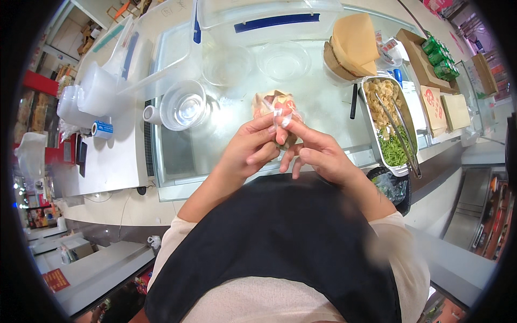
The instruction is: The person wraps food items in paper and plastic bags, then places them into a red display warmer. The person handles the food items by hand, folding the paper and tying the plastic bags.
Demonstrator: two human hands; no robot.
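Note:
My left hand [255, 142] and my right hand [323, 151] meet in front of my dark apron. A small strip of whitish, translucent plastic [278, 114] is pinched between my fingertips. My right index finger stretches across to it, and my other right fingers hang loosely spread. Just behind and below my hands, a brown paper bag [261, 101] with red print stands on the glass counter top [238, 105]. My fingers hide its near side, and whether the plastic is joined to it cannot be seen.
Right of me, a metal tray [377, 147] holds pale crisp pieces and shredded greens, with tongs [394, 121] across it. Paper bags [346, 44] stand behind. Clear round tubs [183, 105] and a tape roll [152, 115] are at left. Drink cans [440, 60] sit in a carton.

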